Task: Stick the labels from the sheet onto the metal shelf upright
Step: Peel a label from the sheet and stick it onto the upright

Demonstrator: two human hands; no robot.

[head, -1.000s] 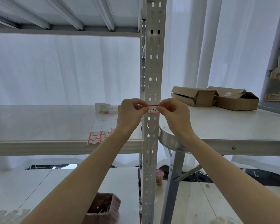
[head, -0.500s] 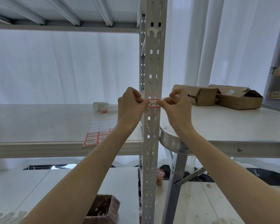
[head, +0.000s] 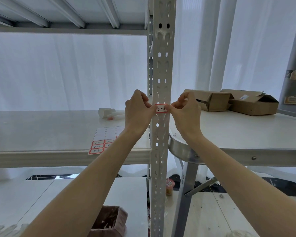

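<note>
My left hand point(head: 138, 111) and right hand point(head: 186, 112) press a red-edged label point(head: 161, 108) flat against the upright point(head: 161, 69); the sheet point(head: 105, 140) lies on the shelf point(head: 41, 132).

Single head-worn wide-angle view, no second view to overlap. It faces straight ahead at the perforated grey metal shelf upright point(head: 161, 69), which runs top to bottom just right of frame centre, close in, at arm's reach. Eye line sits about level with the white shelf board point(head: 41, 134) left of the upright; the underside of the ribbed grey upper shelf point(head: 67, 14) shows above. Both forearms enter from the lower corners toward the upright. Edge lines bow from lens distortion. White curtain point(head: 67, 74) closes the background behind the upright.
</note>
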